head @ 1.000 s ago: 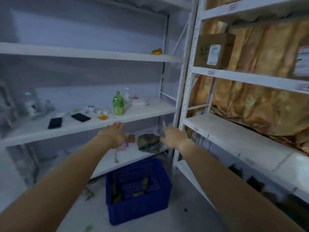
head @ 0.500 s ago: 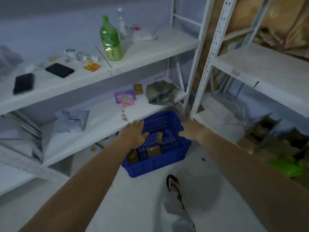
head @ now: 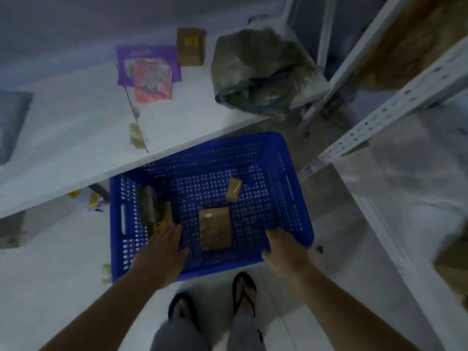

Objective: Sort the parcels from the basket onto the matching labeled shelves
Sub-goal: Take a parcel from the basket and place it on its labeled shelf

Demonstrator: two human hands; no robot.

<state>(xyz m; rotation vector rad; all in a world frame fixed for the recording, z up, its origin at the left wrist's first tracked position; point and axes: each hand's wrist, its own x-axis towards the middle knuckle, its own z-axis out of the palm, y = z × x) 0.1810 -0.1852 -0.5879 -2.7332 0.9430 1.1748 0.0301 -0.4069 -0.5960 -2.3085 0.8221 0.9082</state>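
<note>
A blue perforated basket (head: 293,188) stands on the floor, partly under the lowest white shelf (head: 76,127). Inside lie a flat brown parcel (head: 215,229) in the middle, a small brown parcel (head: 234,190) behind it, and two dark parcels (head: 154,207) upright at the left wall. My left hand (head: 162,252) hovers flat and empty inside the basket's near left part, just in front of the dark parcels. Over the near right rim, my right hand (head: 286,252) is spread and holds nothing.
On the low shelf lie a purple and pink packet (head: 149,69), a small brown box (head: 190,46) and a crumpled grey-green bag (head: 258,72). A white rack upright (head: 379,117) rises at the right. My feet in sandals (head: 243,292) stand just before the basket.
The view has tilted down from the shelves to the basket. Both hands have dropped from shelf height to the basket's near rim, the left one reaching inside.
</note>
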